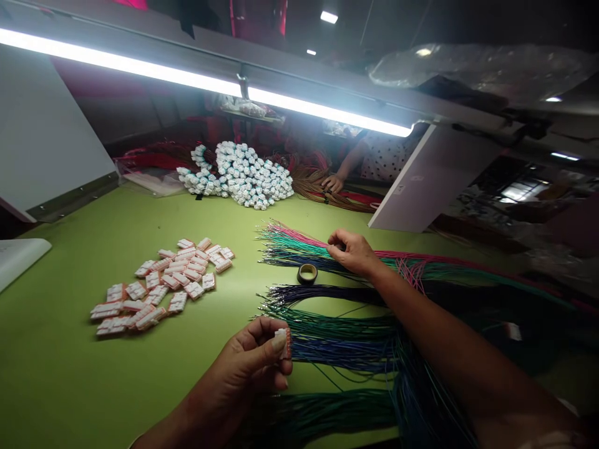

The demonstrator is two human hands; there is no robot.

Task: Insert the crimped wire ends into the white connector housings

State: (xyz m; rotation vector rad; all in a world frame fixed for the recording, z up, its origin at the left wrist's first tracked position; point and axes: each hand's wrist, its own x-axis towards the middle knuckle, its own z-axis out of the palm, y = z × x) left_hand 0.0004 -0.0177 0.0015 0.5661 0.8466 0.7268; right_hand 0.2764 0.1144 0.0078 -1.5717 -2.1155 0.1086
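My left hand is closed on a small white and red connector, held up near the front of the green table. My right hand reaches over the far bundle of pink, green and blue wires, its fingers pinched on the wires there. More wire bundles, purple, green and blue, lie fanned out between the two hands. A small roll of tape sits just left of my right hand.
A scatter of loose white and red connectors lies at the left. A heap of finished white connector ends sits at the back. Another person's hand rests on wires beyond. White boards stand at the right and left.
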